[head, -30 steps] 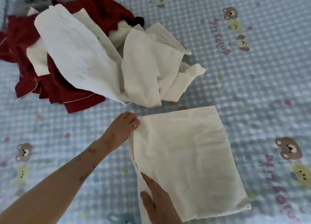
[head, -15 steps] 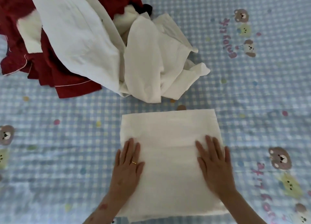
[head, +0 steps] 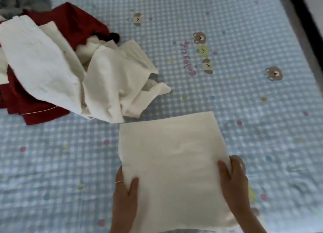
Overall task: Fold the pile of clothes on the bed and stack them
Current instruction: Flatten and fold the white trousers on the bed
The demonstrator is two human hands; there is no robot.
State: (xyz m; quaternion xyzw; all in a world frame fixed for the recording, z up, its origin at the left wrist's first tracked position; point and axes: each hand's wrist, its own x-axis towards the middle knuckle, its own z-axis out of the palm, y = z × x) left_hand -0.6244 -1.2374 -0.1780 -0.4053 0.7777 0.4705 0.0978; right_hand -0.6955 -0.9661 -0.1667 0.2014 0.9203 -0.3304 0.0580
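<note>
A: Folded cream cloth (head: 172,164), one item: we are logging it as lying flat on the bed sheet (head: 244,96), in the near middle of the view, just below the unfolded pile.

B: And we are holding it how?

A: We are gripping it at both side edges. The left hand (head: 125,197) is taking the left edge, thumb on top of the cloth and fingers tucked beneath; one thin ring (head: 119,182) is showing on a finger. The right hand (head: 233,183) is taking the right edge the same way, thumb on top, fingers curling round the edge.

B: Hands, two. What are we counting in the pile?

A: We are counting by colour, since the pieces are overlapping. Cream garments (head: 70,71): at least two, crumpled, lying on top and spilling toward the folded cloth without touching it. Dark red garments (head: 35,110): we cannot tell how many; one is showing a thin white piping line. Grey fabric (head: 22,5): one patch at the far left corner. One small black item (head: 114,36) is peeking out at the back of the pile.

B: Containers?

A: The bed alone is carrying everything. Its sheet is showing a blue and white check with printed bears (head: 200,37); we are seeing five clearly. A dark edge (head: 307,22) is running along the far right.
</note>
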